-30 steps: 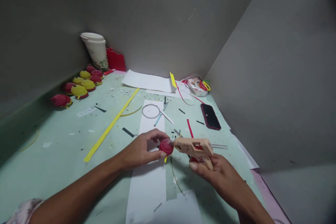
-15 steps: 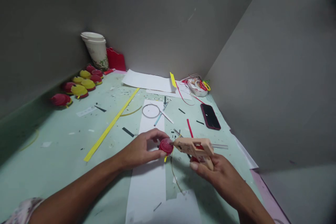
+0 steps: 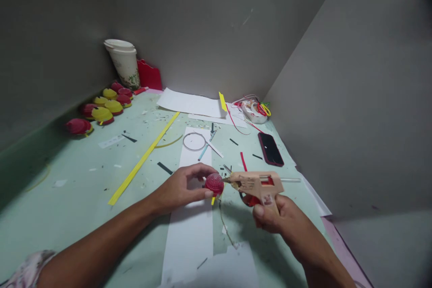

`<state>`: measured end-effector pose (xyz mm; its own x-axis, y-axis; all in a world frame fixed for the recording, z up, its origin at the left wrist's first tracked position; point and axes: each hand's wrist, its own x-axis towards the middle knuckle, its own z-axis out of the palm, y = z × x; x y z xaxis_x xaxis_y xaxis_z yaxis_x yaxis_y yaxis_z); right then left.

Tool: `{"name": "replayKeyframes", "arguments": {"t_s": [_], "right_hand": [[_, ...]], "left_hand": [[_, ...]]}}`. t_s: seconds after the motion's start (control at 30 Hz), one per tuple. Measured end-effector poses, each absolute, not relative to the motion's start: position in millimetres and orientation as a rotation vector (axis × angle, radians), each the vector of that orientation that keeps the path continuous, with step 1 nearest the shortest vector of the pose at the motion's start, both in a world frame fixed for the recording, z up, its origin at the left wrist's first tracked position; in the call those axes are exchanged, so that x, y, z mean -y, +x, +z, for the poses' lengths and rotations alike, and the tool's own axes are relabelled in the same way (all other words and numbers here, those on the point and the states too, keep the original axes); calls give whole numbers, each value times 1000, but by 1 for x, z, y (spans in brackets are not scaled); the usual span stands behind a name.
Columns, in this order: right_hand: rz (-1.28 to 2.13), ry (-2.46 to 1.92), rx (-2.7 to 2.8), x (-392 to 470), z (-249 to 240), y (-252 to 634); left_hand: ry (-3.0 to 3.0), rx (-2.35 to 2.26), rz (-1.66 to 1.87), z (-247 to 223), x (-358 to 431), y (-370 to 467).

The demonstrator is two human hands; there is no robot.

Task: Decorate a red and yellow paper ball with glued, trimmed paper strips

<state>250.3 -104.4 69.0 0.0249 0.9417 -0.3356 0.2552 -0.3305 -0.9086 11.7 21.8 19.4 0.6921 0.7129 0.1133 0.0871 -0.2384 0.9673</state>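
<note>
My left hand (image 3: 184,189) grips a small red dome-shaped piece (image 3: 214,184) with a textured surface, thumb in front and fingers behind. A short yellow tab (image 3: 213,200) sticks out below the dome. In my right hand (image 3: 278,216) is a beige hot glue gun (image 3: 258,183), held by its handle. Its nozzle points left and meets or nearly meets the dome's right side. A clear glue stick (image 3: 290,180) juts from the gun's back. Beneath the dome lies a long white paper strip (image 3: 191,234).
Several red and yellow domed pieces (image 3: 103,115) stand at the left, near a white paper cup (image 3: 124,65). A long yellow strip (image 3: 145,157), a metal ring (image 3: 194,141) and dark scraps lie on the table. A phone (image 3: 271,149) and a tape roll (image 3: 254,112) are at the right.
My right hand and the glue gun have shifted slightly right, and the gun has turned to show more of its side. The dome has tipped a little in my left hand.
</note>
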Motion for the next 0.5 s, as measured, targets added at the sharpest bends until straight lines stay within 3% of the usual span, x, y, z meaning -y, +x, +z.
{"name": "replayKeyframes", "arguments": {"t_s": [0.13,0.23,0.5], "right_hand": [[1411,-1452,1035,104,62,256],[1271,-1494,825,107,54,271],[592,-2250,942,131,13,346]], "left_hand": [[1711,-665,693,19,-22,12],[1707,-726,723,18,-24,9],[1561,-898,926,12,-39,-2]]}}
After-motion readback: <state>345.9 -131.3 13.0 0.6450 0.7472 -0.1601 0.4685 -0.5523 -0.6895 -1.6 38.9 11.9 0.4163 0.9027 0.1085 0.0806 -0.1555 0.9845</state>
